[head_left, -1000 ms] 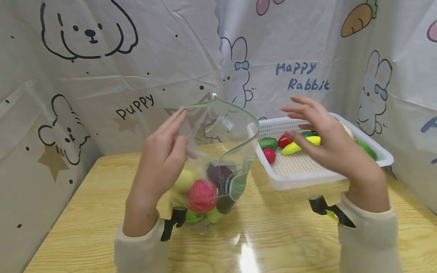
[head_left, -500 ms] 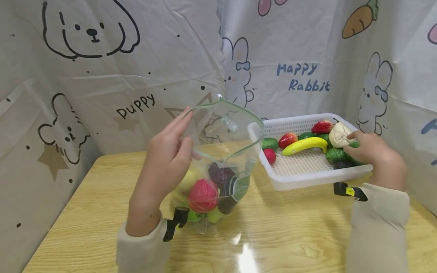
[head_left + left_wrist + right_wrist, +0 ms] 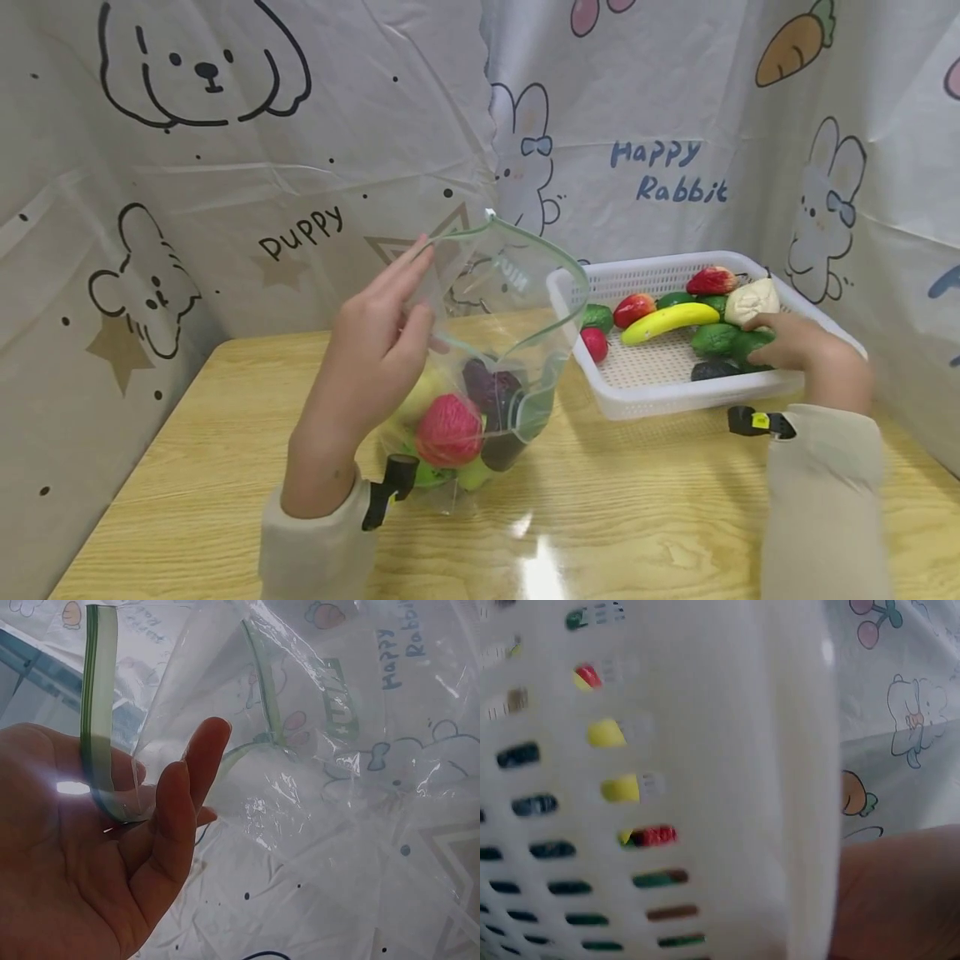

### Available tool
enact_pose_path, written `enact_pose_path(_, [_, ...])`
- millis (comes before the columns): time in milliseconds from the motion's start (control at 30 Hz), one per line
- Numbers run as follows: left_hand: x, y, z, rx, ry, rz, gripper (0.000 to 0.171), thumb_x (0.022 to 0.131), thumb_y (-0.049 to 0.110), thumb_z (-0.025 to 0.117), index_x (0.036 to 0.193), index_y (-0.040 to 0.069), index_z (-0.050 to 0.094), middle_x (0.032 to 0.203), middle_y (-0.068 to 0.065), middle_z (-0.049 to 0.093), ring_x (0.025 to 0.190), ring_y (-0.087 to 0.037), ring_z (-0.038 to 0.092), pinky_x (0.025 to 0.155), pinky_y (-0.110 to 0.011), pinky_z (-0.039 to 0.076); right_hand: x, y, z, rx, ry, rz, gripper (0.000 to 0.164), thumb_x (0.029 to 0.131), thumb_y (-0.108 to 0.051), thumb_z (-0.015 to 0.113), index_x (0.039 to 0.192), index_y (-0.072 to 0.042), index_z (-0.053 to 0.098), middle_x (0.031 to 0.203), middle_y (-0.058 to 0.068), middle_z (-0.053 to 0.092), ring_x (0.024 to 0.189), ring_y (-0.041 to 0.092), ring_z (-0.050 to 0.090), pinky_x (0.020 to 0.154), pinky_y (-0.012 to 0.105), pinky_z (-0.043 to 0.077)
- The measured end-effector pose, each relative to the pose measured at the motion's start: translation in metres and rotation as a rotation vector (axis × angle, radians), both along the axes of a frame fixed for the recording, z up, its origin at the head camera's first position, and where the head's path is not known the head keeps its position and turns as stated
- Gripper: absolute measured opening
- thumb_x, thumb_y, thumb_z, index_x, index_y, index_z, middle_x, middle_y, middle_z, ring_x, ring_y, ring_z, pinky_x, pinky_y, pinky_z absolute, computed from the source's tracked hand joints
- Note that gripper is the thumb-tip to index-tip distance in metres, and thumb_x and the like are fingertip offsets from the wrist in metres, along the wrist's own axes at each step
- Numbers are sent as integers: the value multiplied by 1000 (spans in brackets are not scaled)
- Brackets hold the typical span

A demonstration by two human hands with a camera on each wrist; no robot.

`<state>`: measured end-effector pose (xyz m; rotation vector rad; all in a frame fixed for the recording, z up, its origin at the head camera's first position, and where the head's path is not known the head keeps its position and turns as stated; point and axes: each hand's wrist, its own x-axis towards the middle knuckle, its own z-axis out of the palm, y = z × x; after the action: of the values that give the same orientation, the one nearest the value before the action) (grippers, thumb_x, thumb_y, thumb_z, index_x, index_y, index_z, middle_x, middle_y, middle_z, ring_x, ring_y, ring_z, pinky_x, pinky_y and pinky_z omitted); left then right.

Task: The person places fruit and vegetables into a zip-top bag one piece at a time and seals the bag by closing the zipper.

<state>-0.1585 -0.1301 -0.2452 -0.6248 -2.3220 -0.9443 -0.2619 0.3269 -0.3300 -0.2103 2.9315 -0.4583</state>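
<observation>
My left hand (image 3: pixel 382 354) holds the rim of a clear zip bag (image 3: pixel 536 333) at its left side. In the left wrist view, the bag's green zip strip (image 3: pixel 100 697) runs across the hand, and the mouth gapes wide. Inside the bag lie a pink-red round fruit (image 3: pixel 448 431), a dark purple piece (image 3: pixel 491 385) and several green and yellow ones. My right hand (image 3: pixel 813 350) reaches into the white basket (image 3: pixel 622 404), thumb and index finger around a dark green vegetable (image 3: pixel 748 347). The white vegetable (image 3: pixel 752 302) sits just behind those fingers. The basket wall hides the fingers in the right wrist view.
A yellow banana (image 3: pixel 670 322), a red-yellow fruit (image 3: pixel 633 310), a red round piece (image 3: pixel 594 343), a green piece (image 3: pixel 716 340) and a dark piece (image 3: pixel 712 370) share the basket. Printed cloth (image 3: pixel 247 167) walls the wooden table (image 3: pixel 622 508) at the back and sides.
My right hand has gone from above the basket down into it, then slightly left, off the white vegetable. Green pieces there have shifted left. The left hand stays at the bag rim.
</observation>
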Motion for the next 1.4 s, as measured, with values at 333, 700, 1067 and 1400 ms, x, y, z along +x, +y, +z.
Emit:
enact_pose_path(333, [0, 1, -1, -15, 13, -5, 49, 91, 5, 39, 140, 10, 42, 150, -2, 37, 40, -1, 46, 34, -24, 26, -12, -50, -7, -2, -130, 39, 59, 77, -33, 71, 124, -3, 56, 123, 31, 54, 100, 40, 48, 87, 63, 43])
enact_pose_path(700, [-1, 1, -1, -22, 19, -5, 49, 91, 5, 39, 140, 10, 42, 150, -2, 38, 35, -7, 37, 34, -24, 26, -8, -67, -2, -33, -158, 30, 60, 78, -32, 71, 127, -4, 51, 121, 29, 52, 96, 38, 49, 81, 56, 48])
enact_pose_path(1067, [-1, 2, -1, -30, 25, -5, 49, 91, 5, 39, 140, 10, 42, 150, -2, 38, 35, -7, 35, 34, -25, 27, 7, -79, 22, -47, 67, 91, 53, 82, -22, 65, 126, 3, 48, 120, 32, 53, 97, 41, 50, 84, 63, 49])
enact_pose_path(1400, [-1, 3, -1, -31, 25, -10, 49, 91, 4, 39, 140, 10, 42, 150, -1, 37, 38, -3, 41, 34, -24, 27, 38, -100, 63, -229, 420, 113, 59, 86, -23, 61, 138, -5, 38, 122, 27, 51, 98, 39, 48, 76, 61, 49])
